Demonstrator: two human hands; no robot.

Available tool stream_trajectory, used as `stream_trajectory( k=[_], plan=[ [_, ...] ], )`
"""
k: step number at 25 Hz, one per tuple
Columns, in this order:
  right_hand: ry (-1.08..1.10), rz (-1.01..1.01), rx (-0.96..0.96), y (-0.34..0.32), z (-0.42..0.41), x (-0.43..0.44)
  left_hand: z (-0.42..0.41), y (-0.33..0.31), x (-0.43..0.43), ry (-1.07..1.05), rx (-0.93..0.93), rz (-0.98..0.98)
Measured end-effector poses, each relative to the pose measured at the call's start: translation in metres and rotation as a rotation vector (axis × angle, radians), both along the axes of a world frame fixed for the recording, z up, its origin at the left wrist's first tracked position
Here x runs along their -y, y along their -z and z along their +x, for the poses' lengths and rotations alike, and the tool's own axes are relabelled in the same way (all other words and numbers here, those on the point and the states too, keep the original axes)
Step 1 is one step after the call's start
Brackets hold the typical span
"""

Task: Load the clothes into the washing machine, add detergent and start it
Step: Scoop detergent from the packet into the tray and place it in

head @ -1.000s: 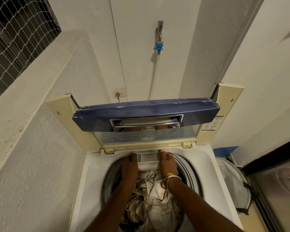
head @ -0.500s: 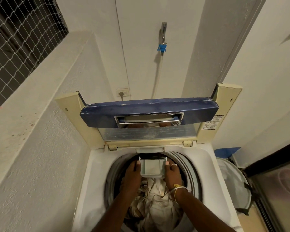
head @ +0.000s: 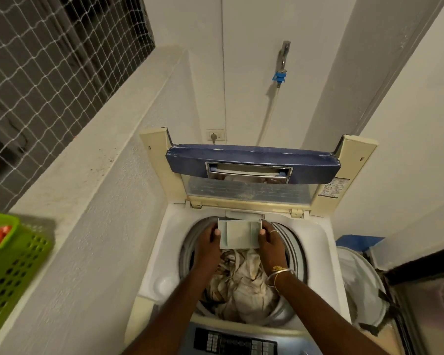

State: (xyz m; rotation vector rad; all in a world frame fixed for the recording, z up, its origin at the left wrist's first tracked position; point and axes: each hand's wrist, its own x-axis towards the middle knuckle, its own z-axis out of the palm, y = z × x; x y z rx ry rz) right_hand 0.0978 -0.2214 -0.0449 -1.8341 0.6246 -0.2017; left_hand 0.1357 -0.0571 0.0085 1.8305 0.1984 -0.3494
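Now | step: adding detergent, judged | your left hand [head: 207,243] and right hand [head: 272,242] each grasp a side of one detergent drawer [head: 240,234], held over the clothes [head: 241,285] at the far rim of the drum [head: 186,254] | next: hold it level, fetch detergent, none visible | count: one washing machine [head: 164,265], one green basket [head: 16,257] at left.

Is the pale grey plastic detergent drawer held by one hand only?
No, the left hand grips the pale grey plastic drawer at its left side, the right hand at its right.
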Motion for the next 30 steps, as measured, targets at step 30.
stream_trajectory(
  k=[30],
  plan=[
    [-0.484, -0.185, 0.33, -0.254, 0.132, -0.237, -0.023, -0.18, -0.192, -0.381, 0.419, 0.163]
  ],
)
